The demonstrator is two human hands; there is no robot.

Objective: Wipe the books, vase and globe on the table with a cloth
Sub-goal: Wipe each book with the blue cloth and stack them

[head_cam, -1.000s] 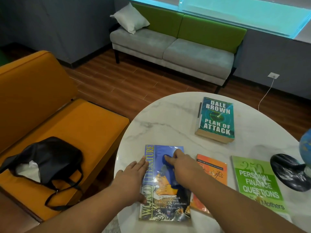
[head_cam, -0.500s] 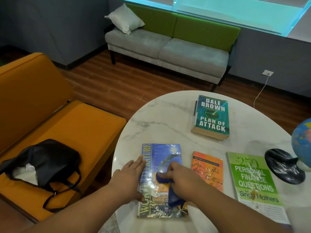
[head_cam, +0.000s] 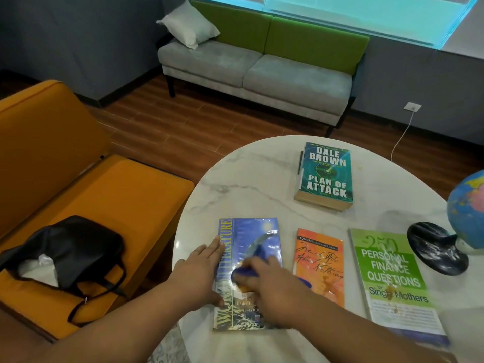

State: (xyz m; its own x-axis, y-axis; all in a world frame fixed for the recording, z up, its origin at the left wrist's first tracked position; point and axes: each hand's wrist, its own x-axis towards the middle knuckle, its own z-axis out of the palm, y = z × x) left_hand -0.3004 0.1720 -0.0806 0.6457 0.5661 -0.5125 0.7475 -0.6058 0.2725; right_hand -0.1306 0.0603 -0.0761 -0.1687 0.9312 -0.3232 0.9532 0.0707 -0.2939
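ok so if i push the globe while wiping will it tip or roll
Probably tips rather than rolls: the globe sits high, off to one side of its broad black base. Being stand-mounted, gentle wiping likely just spins it. Holding the base down seems wise.

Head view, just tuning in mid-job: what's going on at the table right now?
A person is wiping the blue book at the near left of the table. The right hand holds a cloth on its cover, blurred mid-stroke, while the left hand lies flat on the spine side, steadying it. The teal book, orange book and green book lie with no hand on them, and the globe stands at the right edge.
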